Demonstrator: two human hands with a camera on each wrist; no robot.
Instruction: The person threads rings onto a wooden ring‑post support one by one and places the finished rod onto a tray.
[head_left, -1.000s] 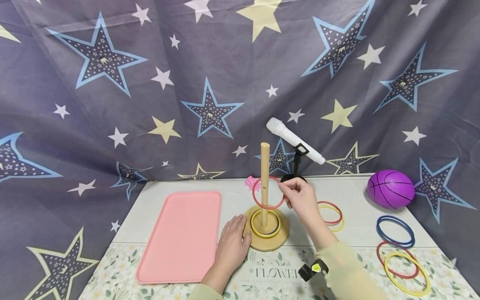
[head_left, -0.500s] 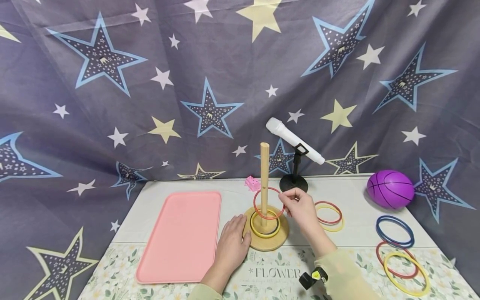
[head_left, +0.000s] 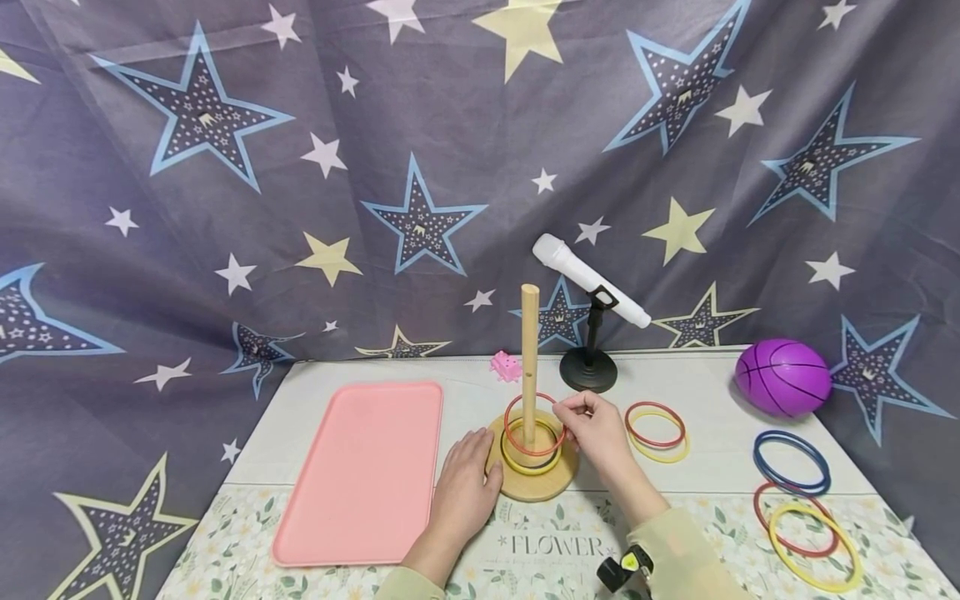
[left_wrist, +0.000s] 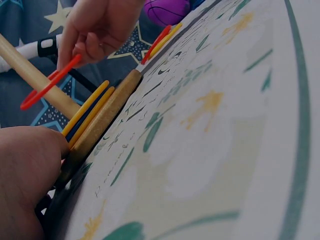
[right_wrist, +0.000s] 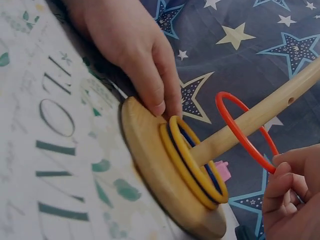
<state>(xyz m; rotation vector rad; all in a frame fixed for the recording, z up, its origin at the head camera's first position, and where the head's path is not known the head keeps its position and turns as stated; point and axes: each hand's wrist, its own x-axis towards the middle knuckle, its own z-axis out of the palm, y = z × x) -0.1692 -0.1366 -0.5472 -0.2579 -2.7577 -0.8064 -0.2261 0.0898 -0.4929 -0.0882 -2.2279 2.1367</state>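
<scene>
My right hand pinches a red ring at its right edge. That ring encircles the wooden peg and hangs above the rings lower down. On the round wooden base lies a stack of yellow rings with a dark blue ring between them, all around the peg. My left hand rests at the left edge of the base, fingers extended. In the left wrist view the red ring is tilted, apart from the stack.
A pink tray lies left of my left hand. Red and yellow rings lie right of the peg. Farther right are blue rings, more red and yellow rings and a purple ball. Behind stand a microphone and a small pink object.
My right hand has lowered the red ring along the peg, from about its middle to just above the stack. My left hand has stayed at the base.
</scene>
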